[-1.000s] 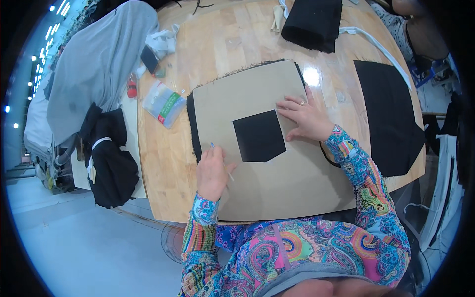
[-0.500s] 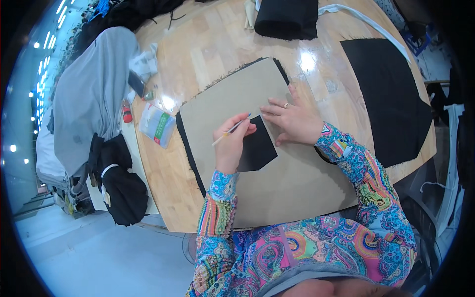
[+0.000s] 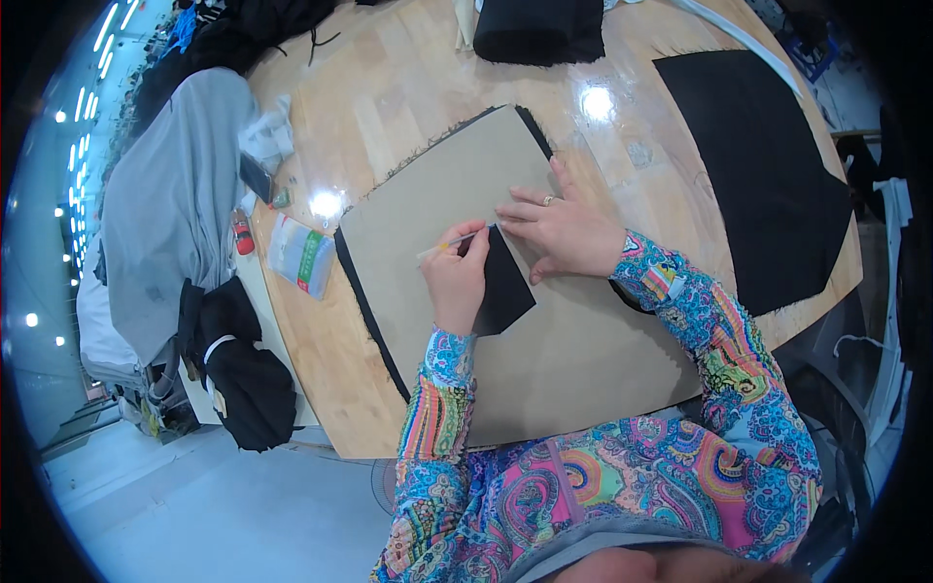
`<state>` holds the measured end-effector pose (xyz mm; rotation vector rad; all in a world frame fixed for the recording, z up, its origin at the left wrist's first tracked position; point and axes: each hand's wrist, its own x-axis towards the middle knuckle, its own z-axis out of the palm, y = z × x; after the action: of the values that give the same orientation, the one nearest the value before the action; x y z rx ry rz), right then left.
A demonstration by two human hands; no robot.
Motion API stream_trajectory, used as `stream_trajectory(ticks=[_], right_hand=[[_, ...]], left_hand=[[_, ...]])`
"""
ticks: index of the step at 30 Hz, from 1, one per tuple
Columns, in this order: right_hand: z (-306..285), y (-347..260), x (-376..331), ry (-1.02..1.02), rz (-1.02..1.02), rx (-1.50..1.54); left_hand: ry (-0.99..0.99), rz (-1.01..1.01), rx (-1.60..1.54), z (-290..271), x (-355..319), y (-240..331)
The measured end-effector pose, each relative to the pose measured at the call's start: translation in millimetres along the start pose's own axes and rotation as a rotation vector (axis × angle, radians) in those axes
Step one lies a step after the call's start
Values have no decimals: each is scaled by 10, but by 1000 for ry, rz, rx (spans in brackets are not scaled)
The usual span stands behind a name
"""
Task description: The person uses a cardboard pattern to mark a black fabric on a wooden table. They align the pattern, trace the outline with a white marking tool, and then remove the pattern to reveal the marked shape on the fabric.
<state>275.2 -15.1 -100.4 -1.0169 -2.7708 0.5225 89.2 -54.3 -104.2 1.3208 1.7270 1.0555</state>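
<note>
In my left hand (image 3: 456, 282) a thin white pen (image 3: 429, 254) is pinched between the fingers, its tip at the upper corner of a cut-out. The cut-out is in a large grey-beige template sheet (image 3: 583, 360), and black fabric (image 3: 505, 296) shows through it. More of that black fabric sticks out past the sheet's left and upper edges, frayed along the top. Opposite the pen, my right hand (image 3: 569, 233) lies flat on the sheet with fingers spread, a ring on one finger. Its fingertips rest close to the pen tip.
On the wooden table (image 3: 389, 107), another black fabric piece (image 3: 763, 185) lies at right and a black roll (image 3: 539, 29) at the far side. At left are a clear packet (image 3: 298, 255), a red object (image 3: 243, 233), a phone (image 3: 256, 177) and draped grey cloth (image 3: 170, 214).
The pen has tilted flatter, and my left hand has turned slightly with its tip staying near the cut-out's upper corner. My right hand stays flat. The whole view has shifted a little.
</note>
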Motion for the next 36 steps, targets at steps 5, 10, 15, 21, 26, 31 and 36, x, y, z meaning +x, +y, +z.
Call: stream_trajectory(ticks=[5, 10, 15, 21, 26, 31, 36], right_hand=[[24, 8, 8, 5, -2, 19], [33, 5, 10, 10, -5, 4], [27, 23, -25, 16, 4, 6], [60, 10, 10, 9, -7, 12], [2, -6, 8, -20, 14, 36], [13, -7, 22, -22, 14, 44], [-27, -22, -4, -13, 20, 32]], left_hand=[[12, 62, 79, 32, 10, -97], [97, 133, 125, 49, -37, -105], [226, -27, -152, -290, -146, -135], [314, -77, -160, -689, -196, -490], [324, -115, -72, -648, -207, -433], [347, -113, -10, -626, -203, -415], [333, -128, -47, -598, -208, -413]])
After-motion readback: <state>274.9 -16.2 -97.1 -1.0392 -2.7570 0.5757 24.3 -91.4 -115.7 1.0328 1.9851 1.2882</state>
